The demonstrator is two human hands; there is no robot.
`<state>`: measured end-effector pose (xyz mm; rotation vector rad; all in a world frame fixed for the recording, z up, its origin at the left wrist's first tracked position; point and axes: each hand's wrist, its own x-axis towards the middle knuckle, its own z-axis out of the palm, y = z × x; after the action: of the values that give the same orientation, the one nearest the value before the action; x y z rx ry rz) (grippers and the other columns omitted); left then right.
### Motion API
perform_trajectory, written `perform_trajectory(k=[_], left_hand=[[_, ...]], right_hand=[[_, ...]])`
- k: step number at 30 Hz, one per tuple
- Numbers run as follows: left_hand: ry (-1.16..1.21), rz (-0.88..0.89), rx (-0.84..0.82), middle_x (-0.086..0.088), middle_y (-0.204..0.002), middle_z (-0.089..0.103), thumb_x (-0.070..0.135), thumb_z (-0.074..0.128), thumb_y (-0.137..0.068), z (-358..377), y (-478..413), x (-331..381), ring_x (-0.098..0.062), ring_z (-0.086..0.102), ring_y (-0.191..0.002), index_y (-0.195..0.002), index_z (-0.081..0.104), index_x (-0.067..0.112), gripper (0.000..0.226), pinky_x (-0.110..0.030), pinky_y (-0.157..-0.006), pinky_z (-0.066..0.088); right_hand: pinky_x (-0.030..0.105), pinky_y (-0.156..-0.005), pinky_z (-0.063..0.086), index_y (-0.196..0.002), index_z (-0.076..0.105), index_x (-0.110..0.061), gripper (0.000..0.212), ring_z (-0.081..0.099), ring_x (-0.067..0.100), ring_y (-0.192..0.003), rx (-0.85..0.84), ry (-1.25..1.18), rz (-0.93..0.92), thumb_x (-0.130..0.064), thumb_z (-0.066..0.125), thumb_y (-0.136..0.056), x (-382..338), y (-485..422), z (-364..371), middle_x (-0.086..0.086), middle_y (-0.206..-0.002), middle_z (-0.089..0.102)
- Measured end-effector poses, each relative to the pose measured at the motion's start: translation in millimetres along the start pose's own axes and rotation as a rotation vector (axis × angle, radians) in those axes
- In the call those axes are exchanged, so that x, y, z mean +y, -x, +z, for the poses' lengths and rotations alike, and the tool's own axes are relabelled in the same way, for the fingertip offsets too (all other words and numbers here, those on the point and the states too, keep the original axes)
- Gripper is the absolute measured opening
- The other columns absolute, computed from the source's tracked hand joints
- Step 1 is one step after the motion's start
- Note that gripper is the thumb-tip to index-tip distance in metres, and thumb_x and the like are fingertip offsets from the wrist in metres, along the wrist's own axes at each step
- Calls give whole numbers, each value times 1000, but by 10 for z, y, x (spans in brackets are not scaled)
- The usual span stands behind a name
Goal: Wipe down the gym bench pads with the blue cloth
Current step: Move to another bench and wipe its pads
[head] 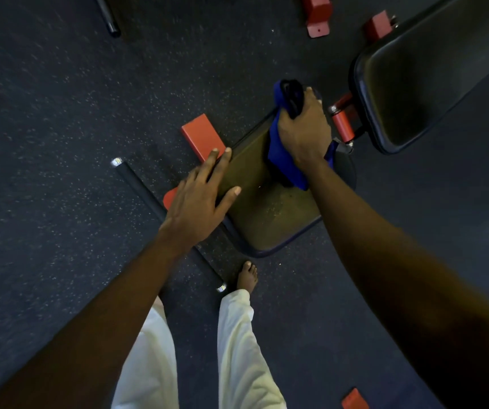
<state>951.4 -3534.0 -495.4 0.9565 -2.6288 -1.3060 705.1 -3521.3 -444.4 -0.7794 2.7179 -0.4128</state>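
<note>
Blue cloth (pixel 284 154), bunched up and clamped in the right hand (pixel 304 125): the fingers (pixel 311 94) curl tight round the top of the wad, with something dark caught in the fist that I can't make out. The loose tail drapes down over the far end of the seat pad (pixel 267 214), and cloth and pad are touching there.

Across to the left hand (pixel 196 202): it grips nothing, its fingers (pixel 222 157) straight and spread, laid flat on the pad's left edge. It looks like a bracing hand.

Here's what the next stroke turns on. The seat pad's long axis runs from its near edge, by the bare foot (pixel 247 278), away toward the red hinge roller (pixel 342 125). The cloth sits at the far end, so the uncovered stretch, pale specks and all, lies back toward the person. By my reading, the move is a pull along that axis, and the right hand owns it.

Further out, the back pad (pixel 420 72) lies beyond the hinge, up and to the right. It is much nearer the right hand than the left, and its visible surface looks untouched by the cloth. A red frame foot (pixel 202 137) pokes out just past the left fingertips, and a black bar (pixel 140 184) lies on the speckled floor (pixel 60 113).
</note>
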Motion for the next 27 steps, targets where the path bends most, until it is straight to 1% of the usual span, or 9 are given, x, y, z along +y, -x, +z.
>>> perform_trajectory(k=[4,7,10,13,15,18,21,24,27], left_hand=[[37,2,-21,-8,-168,23,58,33,-106,-45,37,-73,-34,37,-144,-164,10,31,68,-57,-111,38],[103,-43,37,-14,-159,37,55,31,-106,-36,155,-200,-33,43,-141,-161,28,29,61,-55,-110,41],[138,-130,136,-17,-148,45,48,31,-108,-27,323,-343,-32,49,-133,-146,52,12,56,-50,-108,46],[109,-168,170,-15,-143,48,41,33,-108,-96,450,-476,-30,51,-130,-139,57,8,51,-43,-107,45],[87,-174,208,-17,-135,53,35,36,-109,-158,438,-548,-30,53,-124,-133,61,6,45,-41,-105,45],[136,-333,207,-22,-113,63,37,38,-106,-250,254,-627,-37,59,-107,-117,67,2,47,-40,-91,44],[265,-539,62,-22,-98,65,41,41,-108,-343,36,-571,-32,62,-95,-104,65,2,46,-36,-80,42],[312,-539,-65,-16,-100,66,42,40,-109,-393,-173,-451,-32,63,-103,-108,65,7,43,-33,-84,41],[366,-505,-89,-9,-127,68,48,37,-108,-459,-366,-281,-27,59,-121,-130,66,20,46,-32,-94,39]], right_hand=[[52,-117,37,-144,53,-14,63,42,33,-144,-30,75,-177,-37,60,-86,-51,344,-2,9,-151,51],[51,-120,31,-142,56,-14,65,35,33,-149,-177,182,-387,-35,63,-82,-40,562,44,7,-152,51],[48,-120,31,-137,59,-10,61,38,32,-147,-143,178,-333,-39,65,-84,-124,333,44,13,-143,58],[49,-118,32,-122,65,-13,48,39,32,-146,-46,149,-221,-39,64,-82,-256,345,113,10,-130,67],[50,-117,34,-120,66,-14,48,41,33,-145,-78,138,-289,-36,66,-78,-298,632,203,8,-128,68],[47,-119,29,-130,64,-22,59,37,29,-147,-166,171,-458,-36,69,-72,-247,1151,293,0,-144,59],[44,-120,25,-138,60,-24,72,34,26,-150,-224,280,-665,-33,76,-67,-168,1478,370,-2,-154,49],[43,-121,23,-139,59,-23,71,32,27,-150,-276,426,-920,-30,73,-70,5,1697,394,-2,-157,46],[41,-123,21,-144,55,-24,71,29,24,-152,-263,452,-983,-30,62,-74,207,1831,326,-4,-160,40]])
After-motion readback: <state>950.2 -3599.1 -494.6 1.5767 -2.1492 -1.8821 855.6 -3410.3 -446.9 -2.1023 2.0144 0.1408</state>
